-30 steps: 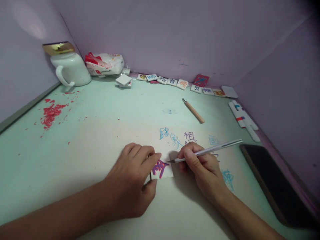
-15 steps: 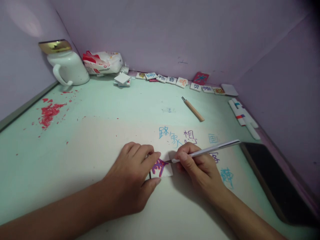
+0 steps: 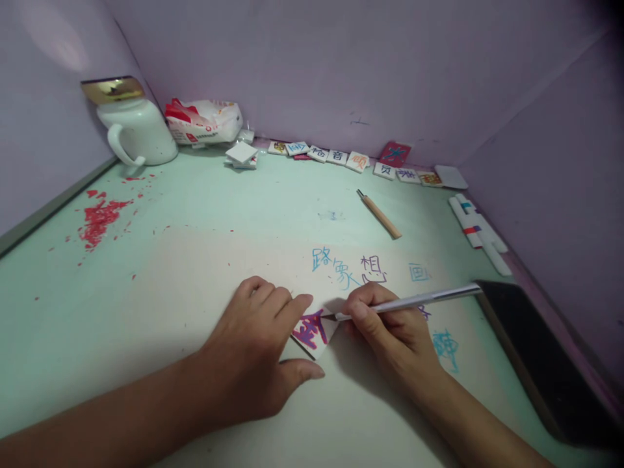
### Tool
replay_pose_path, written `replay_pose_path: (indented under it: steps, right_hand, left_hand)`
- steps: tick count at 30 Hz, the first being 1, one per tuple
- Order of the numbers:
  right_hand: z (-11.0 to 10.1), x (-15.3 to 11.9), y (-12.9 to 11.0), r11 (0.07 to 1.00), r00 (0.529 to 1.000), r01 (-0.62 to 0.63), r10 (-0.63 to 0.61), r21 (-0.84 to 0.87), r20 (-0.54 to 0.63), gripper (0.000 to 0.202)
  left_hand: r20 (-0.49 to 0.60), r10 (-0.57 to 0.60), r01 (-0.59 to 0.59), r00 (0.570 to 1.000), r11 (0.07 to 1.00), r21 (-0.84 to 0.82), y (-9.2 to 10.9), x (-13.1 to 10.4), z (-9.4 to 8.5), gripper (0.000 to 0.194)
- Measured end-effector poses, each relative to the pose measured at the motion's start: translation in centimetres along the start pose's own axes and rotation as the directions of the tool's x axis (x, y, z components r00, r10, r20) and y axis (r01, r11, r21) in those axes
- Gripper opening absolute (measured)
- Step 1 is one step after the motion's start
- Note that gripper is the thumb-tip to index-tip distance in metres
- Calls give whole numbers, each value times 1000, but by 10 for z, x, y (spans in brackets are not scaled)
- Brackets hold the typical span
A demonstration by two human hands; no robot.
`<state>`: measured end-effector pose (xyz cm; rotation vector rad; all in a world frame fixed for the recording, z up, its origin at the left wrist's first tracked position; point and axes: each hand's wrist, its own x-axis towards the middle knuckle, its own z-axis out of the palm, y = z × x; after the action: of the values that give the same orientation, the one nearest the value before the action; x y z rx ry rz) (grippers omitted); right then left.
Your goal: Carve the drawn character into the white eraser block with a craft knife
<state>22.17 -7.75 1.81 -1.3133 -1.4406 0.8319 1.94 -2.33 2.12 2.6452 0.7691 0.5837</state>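
A small white square tile (image 3: 312,336) with a purple and red character lies on the pale sheet (image 3: 195,260) between my hands. My left hand (image 3: 258,344) rests at the tile's left side, its index finger along the upper left edge and its thumb spread away below, apart from the tile. My right hand (image 3: 390,325) pinches a slim silver pen-like knife (image 3: 414,300). The knife's dark pointed tip touches the character near the tile's upper right.
Red shavings (image 3: 100,221) lie at the left. A white mug (image 3: 139,130), a red-white packet (image 3: 205,122) and character tiles (image 3: 336,156) line the back. A wooden-handled tool (image 3: 380,214), markers (image 3: 480,234) and a dark flat device (image 3: 541,351) are further right.
The tile has turned so that a corner now points toward me. My left thumb has moved down and away from it. The knife lies at a slightly flatter angle.
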Motion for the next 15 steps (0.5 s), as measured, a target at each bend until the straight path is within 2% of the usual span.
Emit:
replay_pose_path:
  steps: [3,6,10,12,15]
  right_hand:
    - [0,-1,0,1000,1000,-3,3,-2,-10,20]
    - [1,-1,0,1000,1000,-14,14,-2,-27,21]
    - [2,-3,1,1000,998,-28,28,0,-53,24]
    - [2,-3,2,999,998,-33,33,0,-58,25]
    - [1,-3,3,999,998,-35,35,-4,-56,23]
  left_hand:
    - [9,10,-10,1000,1000,-17,-1,0,0,51]
    - [19,-2,3,1000,999,-43,0,-1,-1,39]
    - [-11,-33,32,999,998,-51,2,-1,-3,27]
    - [-33,-43,42,999,998,-39,3,0,-3,28]
    - [-31,-41,40,999,999,-17,3,1,-3,39]
